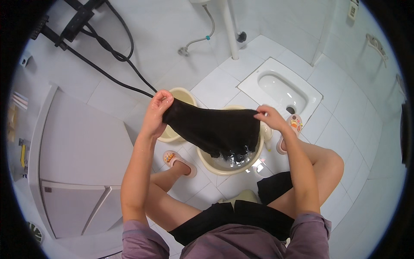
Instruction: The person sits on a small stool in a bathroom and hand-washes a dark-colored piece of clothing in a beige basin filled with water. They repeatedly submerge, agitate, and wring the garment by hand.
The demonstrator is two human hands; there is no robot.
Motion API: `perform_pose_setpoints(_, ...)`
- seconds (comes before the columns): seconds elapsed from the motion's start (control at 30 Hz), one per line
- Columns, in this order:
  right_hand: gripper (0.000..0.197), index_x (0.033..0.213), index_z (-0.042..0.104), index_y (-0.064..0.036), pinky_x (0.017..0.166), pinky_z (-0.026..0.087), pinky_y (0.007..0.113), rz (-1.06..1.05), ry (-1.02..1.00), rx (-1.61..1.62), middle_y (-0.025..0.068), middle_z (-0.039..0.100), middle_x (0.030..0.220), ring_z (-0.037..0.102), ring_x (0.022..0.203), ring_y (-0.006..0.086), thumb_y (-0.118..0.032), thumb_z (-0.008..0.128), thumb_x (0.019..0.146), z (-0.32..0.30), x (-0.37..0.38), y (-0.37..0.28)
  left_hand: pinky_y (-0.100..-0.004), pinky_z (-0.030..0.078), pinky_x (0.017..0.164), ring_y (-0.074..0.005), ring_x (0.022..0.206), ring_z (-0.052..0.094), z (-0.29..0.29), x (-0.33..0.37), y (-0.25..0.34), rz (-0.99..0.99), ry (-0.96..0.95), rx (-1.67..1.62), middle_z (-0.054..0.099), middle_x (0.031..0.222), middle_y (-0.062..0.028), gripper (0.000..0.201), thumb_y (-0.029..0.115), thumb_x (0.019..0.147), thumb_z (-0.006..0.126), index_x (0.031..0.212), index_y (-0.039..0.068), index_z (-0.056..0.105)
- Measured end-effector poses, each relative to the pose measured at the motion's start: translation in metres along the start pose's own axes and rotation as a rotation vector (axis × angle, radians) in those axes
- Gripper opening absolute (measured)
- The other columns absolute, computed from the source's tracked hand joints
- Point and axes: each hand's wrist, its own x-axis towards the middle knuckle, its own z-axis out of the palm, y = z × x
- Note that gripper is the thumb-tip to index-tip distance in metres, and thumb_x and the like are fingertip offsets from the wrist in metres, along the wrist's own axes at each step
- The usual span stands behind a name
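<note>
A wet black cloth garment (pixel 213 127) is stretched between my two hands; its exact kind does not show. My left hand (pixel 158 111) is closed round its left end. The fingers of my right hand (pixel 269 117) pinch its upper right corner. Below hangs the garment's lower edge, dipping toward or into the water in a cream basin (pixel 207 166). A second cream bucket (pixel 185 94) stands to the left, partly behind my left hand and the cloth.
A white squat toilet (pixel 282 88) is set in the tiled floor at the far right. Black shower hoses (pixel 110 77) run down the left wall. A white cabinet (pixel 86 142) stands at the left. Behind the basin's right side shows a pale handled object (pixel 266 131).
</note>
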Motion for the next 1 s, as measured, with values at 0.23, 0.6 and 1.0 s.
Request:
perform_pose_setpoints(0.23,0.014,0.076,0.051,-0.0085,0.061,0.036,0.02,0.182,-0.058,0.391,-0.0048,0.047,0.07,0.043,0.068,0.0038,-0.014,0.064,0.074,-0.019,0.006,-0.057,-0.0197,0.041,0.061,-0.0056,0.068,0.049,-0.026,0.007,0.002,0.0,0.137,0.045,0.051,0.074,0.0026,0.009,0.015,0.086,0.054,0.083,0.01,0.048)
perform_pose_setpoints(0.6,0.027,0.098,0.052,-0.0006,0.076,0.042,0.028,-0.113,-0.319,0.525,0.007,0.057,0.088,0.053,0.084,0.014,-0.023,0.056,0.084,0.07,0.028,-0.157,-0.0186,0.038,0.065,-0.004,0.071,0.047,0.043,-0.002,0.009,-0.064,-0.107,0.245,0.051,0.074,0.0035,0.008,0.014,0.084,0.056,0.084,0.008,0.05)
perform_pose_setpoints(1.0,0.014,0.086,0.052,-0.0026,0.064,0.04,0.019,-0.1,-0.102,0.842,-0.0034,0.052,0.077,0.046,0.071,0.0028,-0.016,0.049,0.089,0.031,0.029,-0.213,-0.0298,0.043,0.081,-0.014,0.091,0.054,0.039,-0.017,-0.07,-0.21,-0.363,0.546,0.061,0.097,-0.0081,0.038,0.017,0.077,0.064,0.109,-0.001,0.053)
